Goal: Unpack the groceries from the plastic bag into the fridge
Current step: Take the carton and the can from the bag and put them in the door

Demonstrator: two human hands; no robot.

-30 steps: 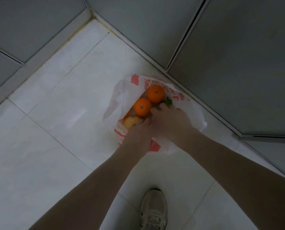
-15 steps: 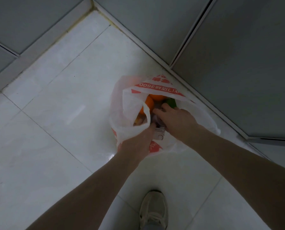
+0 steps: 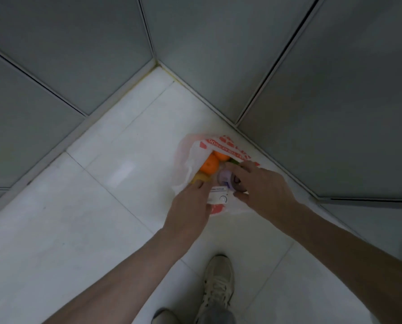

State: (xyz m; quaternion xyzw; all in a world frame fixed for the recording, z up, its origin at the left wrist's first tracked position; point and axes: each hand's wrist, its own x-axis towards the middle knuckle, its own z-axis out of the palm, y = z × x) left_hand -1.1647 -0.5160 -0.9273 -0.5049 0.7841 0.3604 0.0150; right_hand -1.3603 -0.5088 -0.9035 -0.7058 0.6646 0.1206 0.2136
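Observation:
A white plastic bag [image 3: 191,157] with red print sits on the floor near the corner, its mouth open. Inside it I see two oranges [image 3: 209,163], a yellow fruit [image 3: 201,177], a bit of green, a purple-lidded pack [image 3: 225,178] and its white label [image 3: 218,195]. My left hand [image 3: 190,206] grips the bag's near rim, fingers curled at the label. My right hand [image 3: 264,188] reaches in from the right, thumb and fingers closed around the purple-lidded pack. The pack's lower part is hidden by both hands.
Grey door panels [image 3: 335,101] stand shut behind and to the right of the bag, and more grey panels [image 3: 43,78] line the left. The floor [image 3: 78,218] is white tile. My shoe [image 3: 217,284] is just below the bag.
The view tilted up and the bag sits lower in frame. My left hand dropped the raised bag flap to the near rim. My right hand closed on the purple-lidded pack, now uncovered.

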